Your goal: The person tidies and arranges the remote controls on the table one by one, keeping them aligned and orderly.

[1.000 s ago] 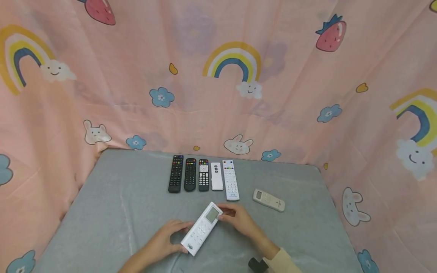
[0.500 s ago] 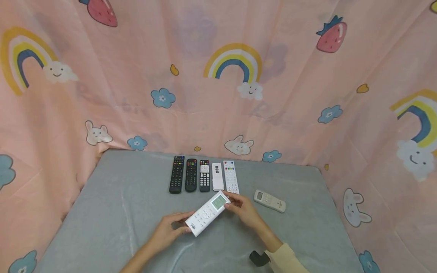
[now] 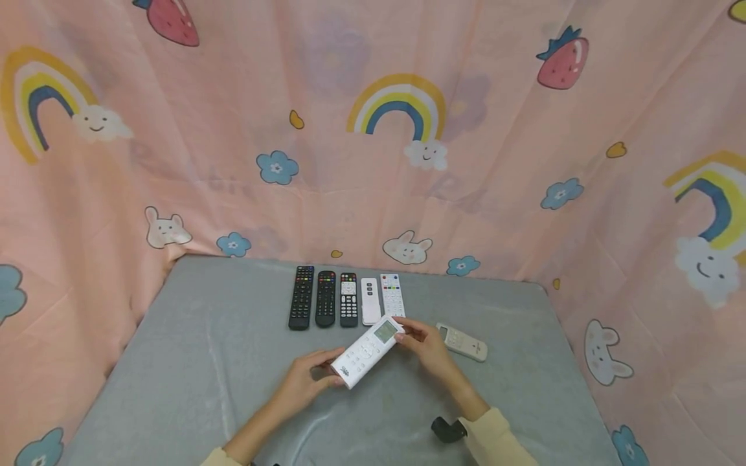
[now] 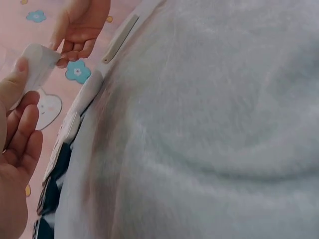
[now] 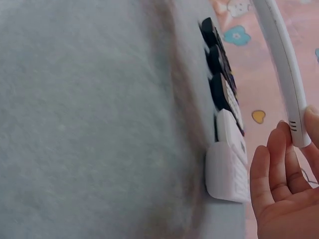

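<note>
The left grip (image 3: 300, 382) pinches the lower end and the right grip (image 3: 432, 349) the screen end of the white LCD remote (image 3: 352, 369), raised aslant between them, presumably leaving its keys (image 3: 366, 351) uncovered, with the beige remote (image 3: 466, 345) beside the right grip.

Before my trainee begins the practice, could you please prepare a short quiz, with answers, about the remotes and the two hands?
1. How many are in the row of remotes at the far side of the gray table?
2. True or false: the left hand and the right hand both hold the white remote with a screen.
3. In the head view, the beige remote lies: A) left of the row; B) within it; C) right of it.

Key: 1. Five; 2. True; 3. C
</note>
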`<state>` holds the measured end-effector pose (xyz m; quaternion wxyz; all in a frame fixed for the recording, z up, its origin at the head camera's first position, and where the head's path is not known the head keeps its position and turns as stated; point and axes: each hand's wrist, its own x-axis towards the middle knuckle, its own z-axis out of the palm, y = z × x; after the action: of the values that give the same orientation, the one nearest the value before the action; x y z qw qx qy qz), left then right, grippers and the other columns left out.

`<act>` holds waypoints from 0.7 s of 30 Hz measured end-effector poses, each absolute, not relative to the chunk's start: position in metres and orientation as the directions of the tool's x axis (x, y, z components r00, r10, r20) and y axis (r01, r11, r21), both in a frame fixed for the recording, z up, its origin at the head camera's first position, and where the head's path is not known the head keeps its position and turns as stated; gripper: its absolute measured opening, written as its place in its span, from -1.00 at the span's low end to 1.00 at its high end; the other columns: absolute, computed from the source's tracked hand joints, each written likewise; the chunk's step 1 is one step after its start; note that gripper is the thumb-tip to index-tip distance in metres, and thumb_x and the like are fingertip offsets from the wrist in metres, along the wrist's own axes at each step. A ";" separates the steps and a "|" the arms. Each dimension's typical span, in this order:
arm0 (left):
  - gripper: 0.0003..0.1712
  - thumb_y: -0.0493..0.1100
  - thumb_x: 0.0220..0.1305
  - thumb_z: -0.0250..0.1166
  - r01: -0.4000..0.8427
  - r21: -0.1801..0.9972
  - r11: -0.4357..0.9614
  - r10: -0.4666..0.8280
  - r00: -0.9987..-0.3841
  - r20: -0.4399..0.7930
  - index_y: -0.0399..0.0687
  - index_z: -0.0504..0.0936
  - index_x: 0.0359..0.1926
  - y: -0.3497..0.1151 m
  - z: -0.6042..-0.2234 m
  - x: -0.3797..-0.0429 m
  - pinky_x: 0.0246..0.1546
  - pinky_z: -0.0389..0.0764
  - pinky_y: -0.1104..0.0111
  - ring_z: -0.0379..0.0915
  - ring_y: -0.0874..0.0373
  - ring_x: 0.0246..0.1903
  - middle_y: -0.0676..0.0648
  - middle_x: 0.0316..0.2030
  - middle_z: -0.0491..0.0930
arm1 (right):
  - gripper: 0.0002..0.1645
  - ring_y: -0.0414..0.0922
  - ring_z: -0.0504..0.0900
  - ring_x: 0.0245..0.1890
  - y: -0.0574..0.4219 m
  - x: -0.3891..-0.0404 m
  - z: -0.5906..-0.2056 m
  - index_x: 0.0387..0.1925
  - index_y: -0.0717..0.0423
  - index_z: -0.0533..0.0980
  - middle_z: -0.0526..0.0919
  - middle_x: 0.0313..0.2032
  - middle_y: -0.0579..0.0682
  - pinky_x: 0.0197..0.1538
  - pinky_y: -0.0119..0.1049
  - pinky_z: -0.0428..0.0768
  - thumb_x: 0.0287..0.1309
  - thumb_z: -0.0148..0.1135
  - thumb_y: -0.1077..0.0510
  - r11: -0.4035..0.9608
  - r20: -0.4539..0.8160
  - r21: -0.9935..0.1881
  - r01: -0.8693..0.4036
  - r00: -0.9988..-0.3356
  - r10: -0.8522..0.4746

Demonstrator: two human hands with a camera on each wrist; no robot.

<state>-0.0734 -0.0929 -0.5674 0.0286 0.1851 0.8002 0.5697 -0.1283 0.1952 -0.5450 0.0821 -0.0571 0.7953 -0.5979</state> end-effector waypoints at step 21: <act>-0.35 -0.17 0.07 0.46 0.440 0.821 0.364 0.377 -0.875 0.302 -0.21 0.56 0.22 -0.031 -0.555 -0.093 -0.20 0.66 0.53 0.63 0.30 -0.31 -0.05 -0.29 0.74 | -0.56 -0.27 0.64 -0.16 0.221 -0.154 -0.529 0.21 0.09 0.54 0.64 0.12 0.16 0.05 -0.10 0.68 0.36 0.20 0.08 0.328 -0.106 -0.940 0.099 -0.994 -0.003</act>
<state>-0.0929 -0.0312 -0.5551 -0.0309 0.2476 0.8252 0.5068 -0.1541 0.2213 -0.5289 0.0441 0.0296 0.8136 -0.5790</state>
